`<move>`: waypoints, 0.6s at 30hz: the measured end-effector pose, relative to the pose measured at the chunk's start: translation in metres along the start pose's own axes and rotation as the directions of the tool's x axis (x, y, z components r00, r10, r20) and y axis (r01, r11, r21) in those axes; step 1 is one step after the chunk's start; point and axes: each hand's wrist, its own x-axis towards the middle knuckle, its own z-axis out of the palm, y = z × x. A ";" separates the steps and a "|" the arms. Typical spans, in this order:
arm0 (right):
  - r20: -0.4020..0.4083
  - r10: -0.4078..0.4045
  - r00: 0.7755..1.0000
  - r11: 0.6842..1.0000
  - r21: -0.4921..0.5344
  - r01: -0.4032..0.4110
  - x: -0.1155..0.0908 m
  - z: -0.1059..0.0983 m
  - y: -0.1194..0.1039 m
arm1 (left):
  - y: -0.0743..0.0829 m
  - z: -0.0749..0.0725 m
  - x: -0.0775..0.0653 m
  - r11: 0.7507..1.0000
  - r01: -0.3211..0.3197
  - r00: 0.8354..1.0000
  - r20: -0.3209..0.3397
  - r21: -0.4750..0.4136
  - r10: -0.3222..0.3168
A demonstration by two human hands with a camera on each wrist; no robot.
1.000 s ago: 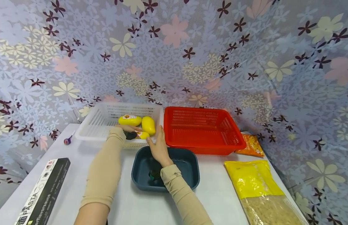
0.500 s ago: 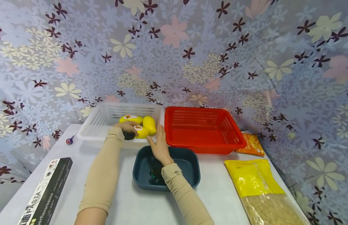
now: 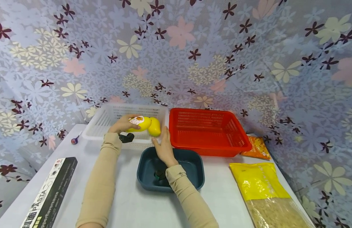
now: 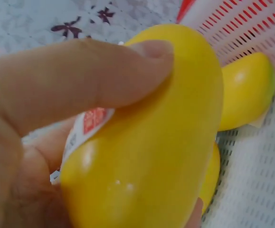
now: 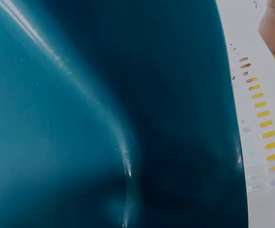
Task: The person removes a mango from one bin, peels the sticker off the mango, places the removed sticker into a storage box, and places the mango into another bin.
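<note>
My left hand (image 3: 125, 123) grips a yellow mango (image 3: 144, 123) with a white sticker, above the white plastic basket (image 3: 97, 126). In the left wrist view the thumb presses across the mango's upper side. A second mango (image 3: 155, 127) lies by the basket's right wall, and part of a third mango (image 4: 211, 178) shows behind the held one in that view. With fingers straight, my right hand (image 3: 166, 150) rests at the basket's near right corner, its wrist over a dark teal basin (image 3: 156, 189). The right wrist view shows mostly the basin, and its hand is out of sight there.
A red basket (image 3: 210, 152) stands against the white one's right side. Further right lie an orange packet (image 3: 257, 147) and a yellow bag (image 3: 255, 182). At the left are a pasta box (image 3: 52, 190) and a lollipop (image 3: 74, 140). A flowered cloth hangs behind.
My left hand has taken hold of the stickered mango at the basket's front and raised it, tilting it upward. The right hand keeps its place at the corner. The head view has shifted slightly.
</note>
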 end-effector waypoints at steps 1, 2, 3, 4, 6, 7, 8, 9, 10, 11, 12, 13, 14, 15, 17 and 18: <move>0.000 0.000 1.000 1.000 0.000 0.000 0.000 0.000 0.000 | 0.000 0.000 -0.001 1.000 -0.005 1.000 -0.011 -0.015 0.004; 0.000 -0.002 1.000 1.000 -0.001 0.002 0.000 -0.001 -0.001 | 0.000 0.000 -0.002 1.000 -0.014 1.000 -0.019 -0.022 0.014; 0.000 -0.004 1.000 1.000 0.002 0.004 0.000 -0.001 -0.001 | 0.002 0.001 -0.005 0.999 -0.026 0.999 -0.027 -0.030 0.025; 0.001 -0.004 1.000 1.000 0.002 0.004 0.000 -0.001 -0.001 | 0.002 0.001 -0.006 0.999 -0.034 0.999 -0.032 -0.038 0.033; 0.002 -0.007 1.000 1.000 0.005 0.007 0.000 -0.001 -0.002 | 0.003 0.001 -0.008 0.998 -0.053 0.998 -0.047 -0.028 0.051; 0.002 -0.007 1.000 1.000 0.006 0.007 0.000 -0.002 -0.002 | 0.004 0.002 -0.010 0.998 -0.062 0.997 -0.053 -0.023 0.060; 0.002 -0.008 1.000 1.000 0.007 0.008 0.000 -0.002 -0.002 | 0.004 0.003 -0.011 0.997 -0.071 0.996 -0.057 -0.019 0.070; 0.002 -0.008 1.000 1.000 0.010 0.008 0.000 -0.002 -0.002 | 0.005 0.004 -0.013 0.997 -0.081 0.995 -0.060 -0.015 0.080; 0.001 -0.009 1.000 1.000 0.009 0.009 0.000 -0.002 -0.002 | 0.005 0.005 -0.014 0.995 -0.095 0.994 -0.061 -0.010 0.094; 0.000 -0.009 1.000 1.000 0.010 0.009 0.000 -0.002 -0.002 | 0.006 0.006 -0.016 0.994 -0.106 0.993 -0.061 -0.005 0.106; -0.001 -0.009 1.000 1.000 0.010 0.009 0.000 -0.002 -0.002 | 0.006 0.007 -0.017 0.993 -0.118 0.991 -0.060 -0.005 0.118; -0.001 -0.009 1.000 1.000 0.010 0.009 0.000 -0.002 -0.002 | 0.007 0.009 -0.019 0.992 -0.130 0.990 -0.060 -0.007 0.129; -0.001 -0.009 1.000 1.000 0.006 0.009 0.000 -0.002 -0.002 | 0.007 0.010 -0.021 0.990 -0.140 0.988 -0.060 -0.007 0.139; -0.001 -0.008 1.000 1.000 0.006 0.008 0.000 -0.002 -0.002 | 0.007 0.011 -0.023 0.989 -0.146 0.987 -0.063 -0.004 0.145; 0.001 -0.006 1.000 1.000 0.005 0.006 0.000 -0.001 -0.002 | 0.008 0.014 -0.028 0.987 -0.160 0.985 -0.067 -0.004 0.159; 0.002 -0.006 1.000 1.000 0.003 0.006 -0.001 -0.001 -0.002 | 0.008 0.015 -0.030 0.987 -0.160 0.985 -0.071 -0.002 0.160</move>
